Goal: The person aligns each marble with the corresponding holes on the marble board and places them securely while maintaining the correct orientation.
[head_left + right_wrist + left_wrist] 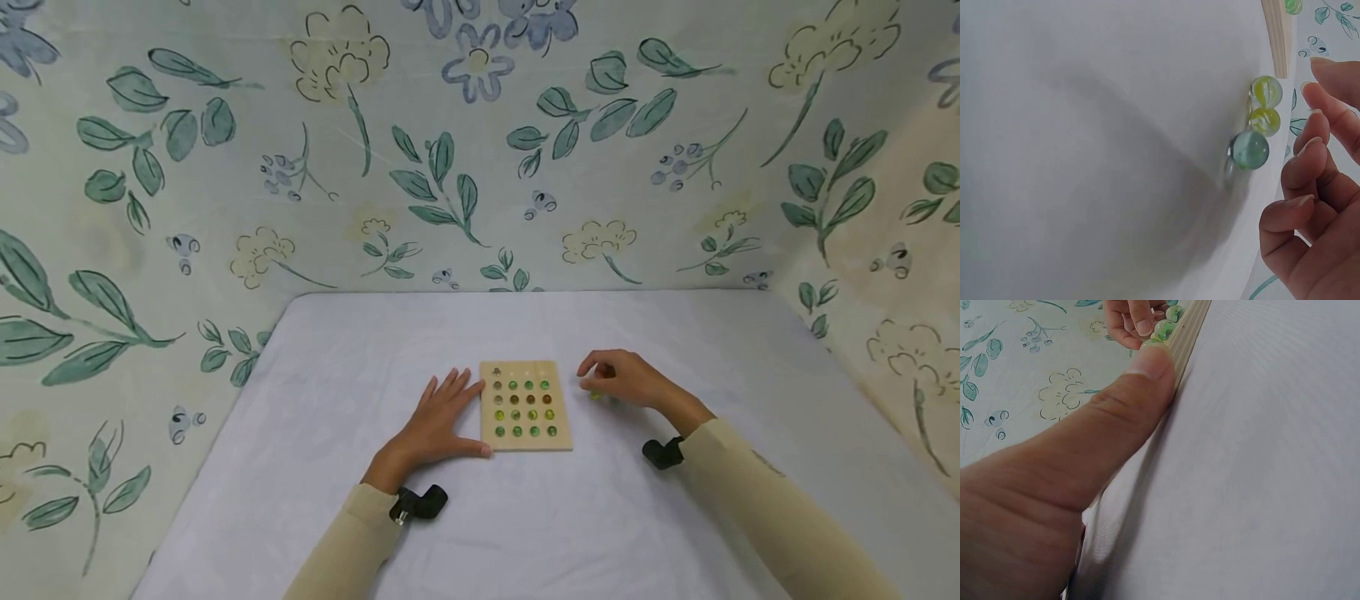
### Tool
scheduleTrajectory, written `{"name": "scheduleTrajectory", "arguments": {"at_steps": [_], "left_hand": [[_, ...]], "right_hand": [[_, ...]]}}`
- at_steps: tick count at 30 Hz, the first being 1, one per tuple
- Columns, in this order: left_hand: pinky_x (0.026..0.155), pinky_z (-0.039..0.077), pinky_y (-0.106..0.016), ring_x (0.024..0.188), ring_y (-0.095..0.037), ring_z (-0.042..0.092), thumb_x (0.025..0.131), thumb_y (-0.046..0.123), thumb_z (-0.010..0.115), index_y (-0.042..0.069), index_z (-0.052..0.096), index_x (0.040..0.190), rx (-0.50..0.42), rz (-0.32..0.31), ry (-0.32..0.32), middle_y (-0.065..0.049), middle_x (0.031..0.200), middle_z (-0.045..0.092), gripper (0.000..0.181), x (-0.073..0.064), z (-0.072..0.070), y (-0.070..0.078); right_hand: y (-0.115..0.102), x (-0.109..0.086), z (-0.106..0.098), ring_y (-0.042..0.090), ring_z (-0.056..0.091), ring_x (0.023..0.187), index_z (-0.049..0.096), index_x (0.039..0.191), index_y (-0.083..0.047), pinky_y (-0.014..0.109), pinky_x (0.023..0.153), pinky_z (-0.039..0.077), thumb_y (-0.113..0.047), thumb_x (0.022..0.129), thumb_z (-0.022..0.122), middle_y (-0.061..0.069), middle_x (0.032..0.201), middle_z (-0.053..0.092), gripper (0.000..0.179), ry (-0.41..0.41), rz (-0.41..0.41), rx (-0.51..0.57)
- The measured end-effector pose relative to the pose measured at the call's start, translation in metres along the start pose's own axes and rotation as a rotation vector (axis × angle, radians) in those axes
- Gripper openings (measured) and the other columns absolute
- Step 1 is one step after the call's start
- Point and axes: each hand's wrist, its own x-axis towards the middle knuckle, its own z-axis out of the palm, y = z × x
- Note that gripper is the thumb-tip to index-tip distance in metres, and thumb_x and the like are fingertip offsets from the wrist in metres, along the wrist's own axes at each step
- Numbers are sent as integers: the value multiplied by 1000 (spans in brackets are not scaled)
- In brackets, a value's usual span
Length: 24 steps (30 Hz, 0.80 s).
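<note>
A square wooden marble board (566, 442) lies flat on the table, with rows of glass marbles in its hollows. Its far row shows a marble (497, 372) only at the left end. My left hand (435, 425) has its fingers spread, with the index fingertip and thumb touching the board's left side and near-left corner. Right of the board, my right hand (618, 377) hovers with bent fingers and nothing visible between them. Below it, two yellow-swirled marbles (1266, 92) and a teal marble (1250, 150) sit together on the cloth, mostly hidden by the hand in the head view.
White cloth (360, 342) covers the table. Floral fabric (480, 167) stands up behind it and along both sides. A small black camera (420, 502) is strapped at the left wrist, another black camera (663, 454) at the right.
</note>
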Motion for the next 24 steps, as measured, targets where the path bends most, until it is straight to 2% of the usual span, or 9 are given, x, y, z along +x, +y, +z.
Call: {"name": "scheduleTrajectory", "arguments": {"at_steps": [15,24], "left_hand": [[118,-4,-45,148,-23,2,65,75,69,22,28,154,-1,2,4,-6,161,14,111,1,0,0],[118,-5,-44,148,-21,1,65,77,68,23,27,154,9,-12,-12,-4,161,13,112,0,0,-1]], "right_hand": [[14,-9,-6,19,49,70,67,105,-11,28,58,42,-19,90,68,4,78,55,17,32,18,-4],[19,-11,-7,19,49,70,67,107,-9,28,59,42,-17,91,68,5,78,56,18,18,7,41]]}}
